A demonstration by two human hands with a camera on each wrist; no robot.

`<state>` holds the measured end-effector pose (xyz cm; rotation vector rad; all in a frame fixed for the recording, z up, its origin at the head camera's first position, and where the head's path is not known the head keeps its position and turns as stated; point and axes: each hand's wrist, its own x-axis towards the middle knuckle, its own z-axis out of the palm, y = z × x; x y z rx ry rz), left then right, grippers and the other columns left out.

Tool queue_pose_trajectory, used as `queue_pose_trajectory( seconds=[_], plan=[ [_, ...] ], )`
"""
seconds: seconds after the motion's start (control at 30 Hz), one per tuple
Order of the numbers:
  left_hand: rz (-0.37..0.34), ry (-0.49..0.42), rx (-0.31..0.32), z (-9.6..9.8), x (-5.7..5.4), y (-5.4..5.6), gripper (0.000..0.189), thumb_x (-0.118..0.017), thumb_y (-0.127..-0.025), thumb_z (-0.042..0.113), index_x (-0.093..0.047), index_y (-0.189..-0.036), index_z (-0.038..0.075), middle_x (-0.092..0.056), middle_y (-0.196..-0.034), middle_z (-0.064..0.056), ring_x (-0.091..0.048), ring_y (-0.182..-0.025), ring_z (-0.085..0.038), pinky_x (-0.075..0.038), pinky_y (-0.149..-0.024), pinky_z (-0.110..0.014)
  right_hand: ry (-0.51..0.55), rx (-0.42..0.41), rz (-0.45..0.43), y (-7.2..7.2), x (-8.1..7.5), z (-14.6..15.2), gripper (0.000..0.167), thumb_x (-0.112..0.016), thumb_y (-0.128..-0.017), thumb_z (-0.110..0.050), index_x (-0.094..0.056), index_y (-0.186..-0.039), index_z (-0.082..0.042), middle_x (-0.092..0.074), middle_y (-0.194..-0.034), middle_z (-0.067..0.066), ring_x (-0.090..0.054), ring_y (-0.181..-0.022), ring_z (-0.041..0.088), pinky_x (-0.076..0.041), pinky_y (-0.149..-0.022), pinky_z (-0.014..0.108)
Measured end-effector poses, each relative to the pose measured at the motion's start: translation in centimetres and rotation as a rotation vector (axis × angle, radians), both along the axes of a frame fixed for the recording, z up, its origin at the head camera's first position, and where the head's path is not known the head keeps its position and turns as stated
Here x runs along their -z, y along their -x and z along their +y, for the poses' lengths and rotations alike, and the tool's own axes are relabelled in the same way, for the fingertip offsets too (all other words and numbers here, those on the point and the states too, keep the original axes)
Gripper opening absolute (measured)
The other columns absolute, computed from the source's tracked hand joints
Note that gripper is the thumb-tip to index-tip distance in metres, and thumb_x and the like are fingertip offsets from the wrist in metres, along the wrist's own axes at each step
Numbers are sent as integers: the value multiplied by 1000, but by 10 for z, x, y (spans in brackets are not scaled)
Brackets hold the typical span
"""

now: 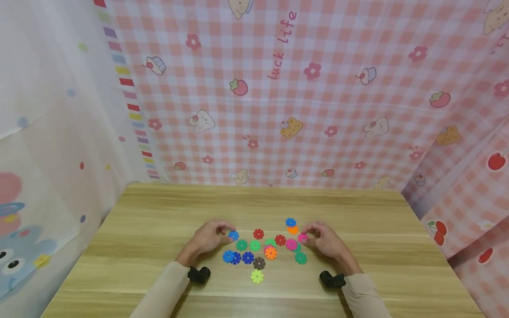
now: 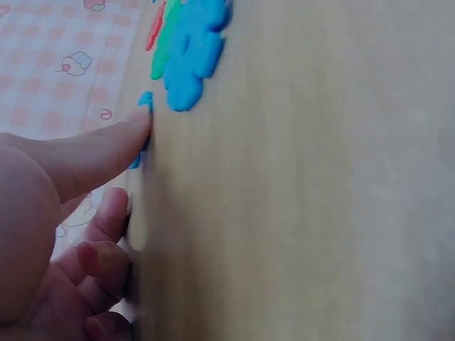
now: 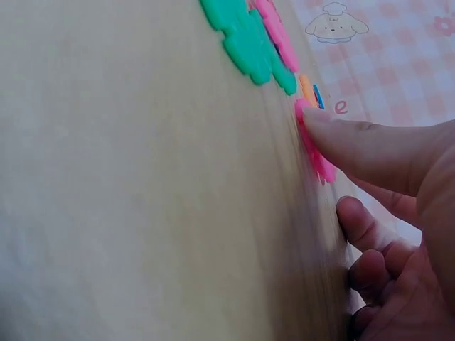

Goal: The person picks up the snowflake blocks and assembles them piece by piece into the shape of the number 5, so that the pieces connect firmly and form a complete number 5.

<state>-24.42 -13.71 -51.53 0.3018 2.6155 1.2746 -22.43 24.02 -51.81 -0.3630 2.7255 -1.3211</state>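
At the left of a group of notched plastic discs, my left hand (image 1: 210, 237) pinches a blue interlocking disc (image 1: 233, 235) between thumb and index finger. The thumb (image 2: 106, 145) lies against that disc's edge in the left wrist view, while the index finger is mostly hidden behind it. Across the group, my right hand (image 1: 325, 240) pinches a pink interlocking disc (image 1: 302, 237). Its thumb (image 3: 377, 145) presses on the pink disc in the right wrist view, low over the wood. The other fingers of both hands are curled close to the tabletop.
Between the hands lie more discs: a red disc (image 1: 258, 234), an orange disc (image 1: 271, 253), a brown disc (image 1: 259, 263), a yellow-green disc (image 1: 257, 277) and several others, some overlapping. The wooden table (image 1: 159, 207) meets a checked pink curtain (image 1: 262, 150) at the back.
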Motion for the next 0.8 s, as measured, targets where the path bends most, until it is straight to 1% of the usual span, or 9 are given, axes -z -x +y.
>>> queue_pose_trajectory(
  seconds=[0.17, 0.33, 0.47, 0.63, 0.73, 0.8],
  plan=[
    [-34, -17, 1, 2, -3, 3, 20, -79, -82, 11, -72, -97, 21, -57, -88, 1, -50, -84, -17, -40, -77, -34, 0, 12, 8, 1, 1, 0, 14, -76, -86, -7, -68, -97, -7, -57, -99, 8, -48, -94, 22, -37, -85, 36],
    [-34, -18, 6, 4, -5, 3, 21, -80, -80, 8, -70, -96, 18, -56, -87, -1, -50, -82, -17, -41, -74, -32, 7, 16, 11, 0, 1, -1, 14, -76, -86, -8, -66, -97, -7, -58, -96, 6, -48, -93, 21, -38, -84, 34],
    [-30, -17, 7, 5, -8, 1, 21, -80, -81, 8, -69, -96, 18, -58, -90, -1, -52, -86, -18, -43, -79, -34, 37, 31, 10, -2, 0, -1, 16, -76, -86, -9, -65, -97, -6, -59, -93, 7, -49, -89, 19, -38, -79, 30],
    [20, -33, 30, 6, -7, -2, 21, -77, -81, 5, -68, -96, 15, -62, -93, -1, -56, -91, -18, -45, -87, -41, 84, 61, 6, -3, 1, -4, 16, -75, -87, -5, -63, -97, -3, -62, -87, 8, -50, -79, 17, -40, -71, 24],
    [65, -41, 44, 5, -4, -1, 18, -74, -83, 2, -67, -95, 14, -63, -91, 0, -57, -89, -17, -47, -84, -39, 90, 95, 4, -3, 1, -5, 16, -75, -86, -4, -64, -97, -4, -62, -84, 6, -48, -74, 16, -39, -67, 23],
    [86, -43, 42, 5, -4, -2, 16, -73, -85, 2, -68, -94, 14, -63, -90, 0, -57, -87, -16, -47, -81, -36, 87, 109, 3, -4, 1, -6, 15, -74, -86, -2, -64, -96, -4, -62, -83, 6, -47, -74, 16, -39, -67, 24]
  ],
)
